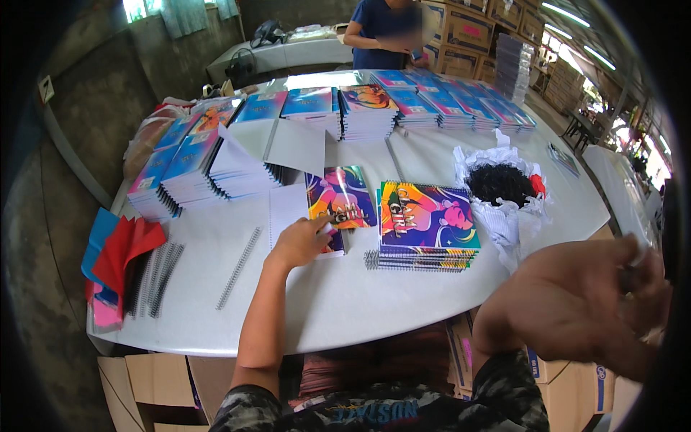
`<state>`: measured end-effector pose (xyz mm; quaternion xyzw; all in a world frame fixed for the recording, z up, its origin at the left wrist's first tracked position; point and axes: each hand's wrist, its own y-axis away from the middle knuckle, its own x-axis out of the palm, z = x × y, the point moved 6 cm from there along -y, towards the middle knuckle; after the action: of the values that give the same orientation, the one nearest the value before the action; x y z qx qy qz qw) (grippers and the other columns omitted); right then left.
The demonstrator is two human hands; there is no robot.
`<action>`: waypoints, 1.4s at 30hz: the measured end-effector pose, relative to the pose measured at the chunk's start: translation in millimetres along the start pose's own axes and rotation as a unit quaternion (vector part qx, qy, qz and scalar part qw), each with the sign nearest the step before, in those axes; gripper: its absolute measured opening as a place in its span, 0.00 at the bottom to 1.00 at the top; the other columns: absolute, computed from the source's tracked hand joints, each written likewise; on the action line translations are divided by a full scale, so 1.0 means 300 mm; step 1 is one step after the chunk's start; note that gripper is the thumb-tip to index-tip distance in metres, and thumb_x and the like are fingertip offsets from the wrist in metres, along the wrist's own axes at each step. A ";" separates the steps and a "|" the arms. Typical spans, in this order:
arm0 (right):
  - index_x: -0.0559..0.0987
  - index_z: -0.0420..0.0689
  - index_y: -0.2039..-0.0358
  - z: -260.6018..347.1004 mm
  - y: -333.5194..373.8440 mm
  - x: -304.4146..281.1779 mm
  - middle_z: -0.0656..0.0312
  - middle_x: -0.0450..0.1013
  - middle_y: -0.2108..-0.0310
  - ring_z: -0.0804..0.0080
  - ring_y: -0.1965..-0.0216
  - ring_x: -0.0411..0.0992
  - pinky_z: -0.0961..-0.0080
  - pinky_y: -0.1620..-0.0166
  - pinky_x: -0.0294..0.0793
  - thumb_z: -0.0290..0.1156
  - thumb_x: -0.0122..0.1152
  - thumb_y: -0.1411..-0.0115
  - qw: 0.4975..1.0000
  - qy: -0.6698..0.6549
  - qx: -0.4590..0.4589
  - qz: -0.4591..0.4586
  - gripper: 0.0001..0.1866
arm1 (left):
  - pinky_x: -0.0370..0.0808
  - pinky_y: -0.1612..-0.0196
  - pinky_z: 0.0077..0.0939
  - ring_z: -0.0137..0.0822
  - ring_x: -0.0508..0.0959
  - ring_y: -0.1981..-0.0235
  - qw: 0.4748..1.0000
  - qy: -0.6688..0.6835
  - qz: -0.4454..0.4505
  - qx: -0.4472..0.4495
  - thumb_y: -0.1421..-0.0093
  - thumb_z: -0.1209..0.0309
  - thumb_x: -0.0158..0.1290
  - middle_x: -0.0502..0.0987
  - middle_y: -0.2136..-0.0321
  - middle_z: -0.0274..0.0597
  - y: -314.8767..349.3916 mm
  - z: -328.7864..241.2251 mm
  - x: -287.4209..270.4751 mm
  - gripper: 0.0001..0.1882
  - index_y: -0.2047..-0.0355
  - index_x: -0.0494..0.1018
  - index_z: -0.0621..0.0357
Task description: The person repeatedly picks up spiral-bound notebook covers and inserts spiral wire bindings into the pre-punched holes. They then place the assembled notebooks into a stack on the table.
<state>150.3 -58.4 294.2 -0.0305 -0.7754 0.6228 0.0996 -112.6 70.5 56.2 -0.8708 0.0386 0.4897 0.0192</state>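
My left hand (299, 241) is at the lower left edge of a glossy purple-and-orange notebook cover (345, 194), its index finger on top and its thumb near the edge. The cover lies askew over white pages (288, 209) and another dark printed piece. Close by on the right is a stack of spiral-bound notebooks (430, 216) with the same artwork. My right hand (583, 295) is raised off the table's right front edge, fingers curled and smeared by motion. Something pale shows at its fingertips; I cannot make out what.
Loose wire spirals (239, 268) lie at the left, beside a bundle of spirals (160, 279) and red and blue sheets (129, 248). Blue notebook stacks (309, 104) line the far side. Crumpled white wrapping (504, 219) holds black curly material (500, 183). Another person (385, 36) stands across the table.
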 end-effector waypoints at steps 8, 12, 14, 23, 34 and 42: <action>0.76 0.37 0.64 -0.063 0.310 0.072 0.57 0.75 0.67 0.64 0.65 0.70 0.73 0.58 0.64 0.18 0.58 0.54 0.959 0.022 0.262 0.108 0.13 | 0.72 0.65 0.36 0.43 0.75 0.65 0.970 -0.172 -0.155 0.068 0.54 0.74 0.52 0.76 0.68 0.42 -0.012 0.009 0.032 0.18 0.60 0.73 0.51; 0.76 0.40 0.62 -0.047 0.401 0.065 0.60 0.75 0.66 0.65 0.65 0.70 0.74 0.58 0.63 0.18 0.59 0.55 0.928 0.033 0.308 0.205 0.16 | 0.70 0.69 0.34 0.43 0.73 0.69 0.910 -0.038 -0.407 0.066 0.54 0.75 0.55 0.73 0.75 0.42 0.106 -0.026 -0.186 0.10 0.68 0.74 0.54; 0.76 0.42 0.59 -0.038 0.461 0.068 0.60 0.74 0.62 0.64 0.60 0.69 0.72 0.55 0.63 0.18 0.61 0.56 0.909 0.004 0.335 0.248 0.20 | 0.68 0.71 0.35 0.43 0.72 0.72 0.898 -0.067 -0.431 0.056 0.55 0.76 0.55 0.71 0.77 0.42 0.199 -0.079 -0.219 0.10 0.69 0.74 0.55; 0.59 0.40 0.42 0.247 0.774 0.311 0.51 0.64 0.48 0.52 0.44 0.59 0.57 0.45 0.57 0.28 0.51 0.49 0.788 0.027 0.199 0.582 0.32 | 0.68 0.71 0.34 0.44 0.73 0.72 0.962 -0.088 -0.243 0.084 0.65 0.75 0.58 0.73 0.73 0.44 0.521 -0.157 0.162 0.18 0.68 0.72 0.60; 0.72 0.41 0.55 0.176 0.856 0.320 0.53 0.71 0.55 0.57 0.51 0.68 0.63 0.48 0.66 0.24 0.50 0.49 0.830 -0.083 0.278 0.476 0.19 | 0.58 0.45 0.39 0.47 0.65 0.48 0.941 -0.115 -0.318 -0.029 0.64 0.78 0.61 0.67 0.51 0.49 0.631 -0.072 0.024 0.32 0.53 0.67 0.57; 0.74 0.37 0.57 0.122 0.926 0.219 0.62 0.74 0.63 0.81 0.62 0.69 0.83 0.59 0.69 0.23 0.53 0.42 0.646 -0.387 0.641 0.149 0.12 | 0.45 0.39 0.43 0.48 0.53 0.40 0.699 0.617 -0.361 -0.040 0.60 0.68 0.56 0.52 0.42 0.54 0.567 0.152 0.097 0.52 0.37 0.38 0.52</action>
<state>57.7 -20.6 24.2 0.1694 -0.1360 0.9259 -0.3090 -150.9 -97.2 8.5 -0.9251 -0.2949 -0.2001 0.1311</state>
